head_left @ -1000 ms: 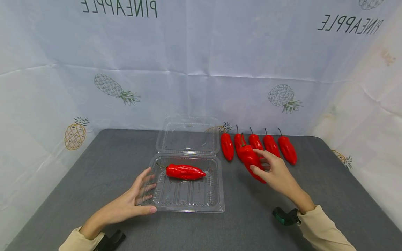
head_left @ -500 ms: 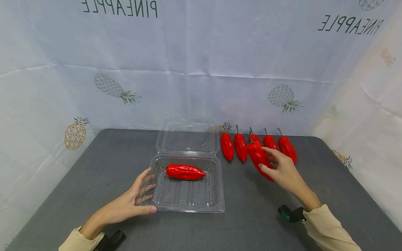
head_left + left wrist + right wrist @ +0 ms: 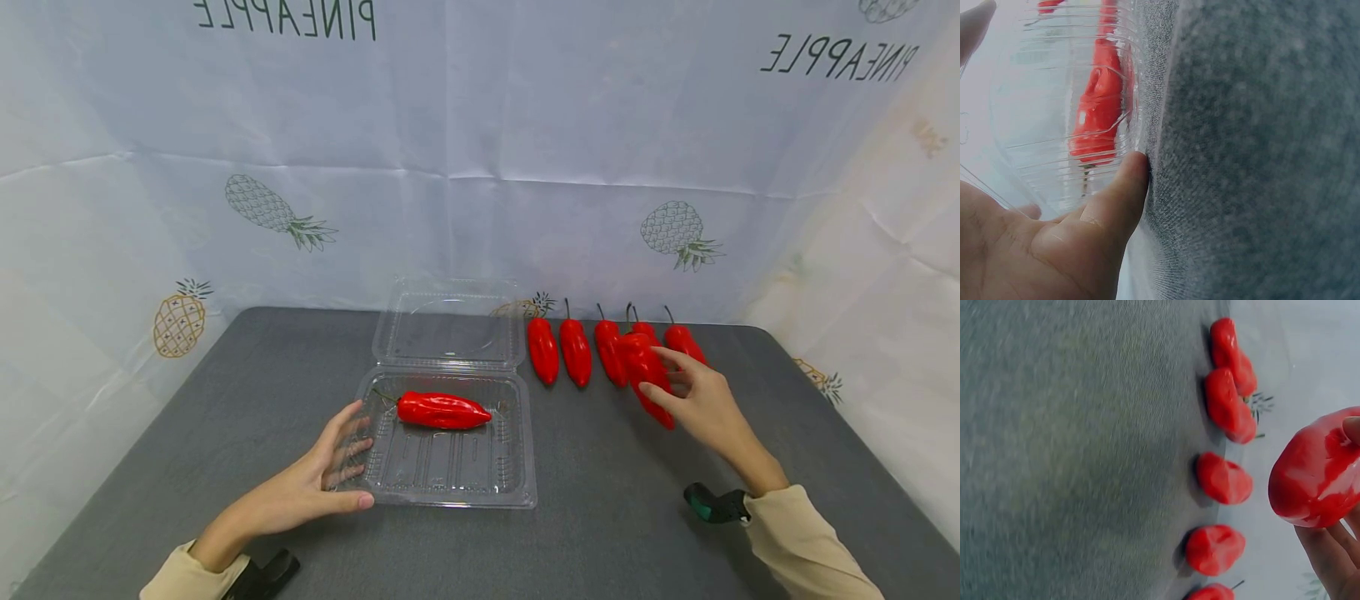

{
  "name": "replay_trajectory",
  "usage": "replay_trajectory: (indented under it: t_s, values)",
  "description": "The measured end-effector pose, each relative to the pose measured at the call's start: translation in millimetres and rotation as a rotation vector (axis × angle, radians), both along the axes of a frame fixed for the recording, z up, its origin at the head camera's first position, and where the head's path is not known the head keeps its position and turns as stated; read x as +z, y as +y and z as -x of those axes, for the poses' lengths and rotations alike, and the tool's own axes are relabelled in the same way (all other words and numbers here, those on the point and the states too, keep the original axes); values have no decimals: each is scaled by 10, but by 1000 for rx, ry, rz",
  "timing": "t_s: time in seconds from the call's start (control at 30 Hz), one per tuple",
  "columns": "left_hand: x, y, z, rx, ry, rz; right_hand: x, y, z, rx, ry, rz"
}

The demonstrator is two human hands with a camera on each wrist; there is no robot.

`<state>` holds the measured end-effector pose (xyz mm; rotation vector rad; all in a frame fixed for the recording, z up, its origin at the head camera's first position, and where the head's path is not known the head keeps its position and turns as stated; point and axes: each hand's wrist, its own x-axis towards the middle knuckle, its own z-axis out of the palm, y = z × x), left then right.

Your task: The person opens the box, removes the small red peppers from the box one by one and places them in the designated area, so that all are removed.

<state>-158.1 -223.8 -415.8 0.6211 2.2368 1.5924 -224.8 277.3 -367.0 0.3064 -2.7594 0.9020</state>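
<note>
My right hand (image 3: 697,404) pinches a glossy red pepper (image 3: 647,379) between thumb and fingers, its stem pointing away. In the right wrist view this held pepper (image 3: 1313,475) fills the right edge, up off the grey table. My left hand (image 3: 307,479) rests against the left side of a clear plastic clamshell box (image 3: 450,492), fingers spread along its wall and thumb at the front corner. The box's lid (image 3: 450,333) is folded back. Inside the tray lies one red pepper (image 3: 444,411), sideways, with its stem to the left.
A row of several red peppers (image 3: 576,354) lies along the table's back edge, right of the box. The held pepper and right hand partly cover the two rightmost. A white cloth (image 3: 480,125) printed with pineapples hangs behind the grey table (image 3: 600,533).
My right hand has carried its pepper rightward along the row, from in front of the second pepper to in front of the fourth. The left hand, box and pepper inside have stayed put.
</note>
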Motion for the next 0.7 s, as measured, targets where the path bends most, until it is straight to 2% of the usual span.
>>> replay_trajectory:
  t_s: [0.2,0.7]
  values:
    - [1,-1,3,1,-11,-1,-16,107,42,-33,-10,0]
    - [17,7,7,0,-23,9,-52,363,155,-77,85,-39]
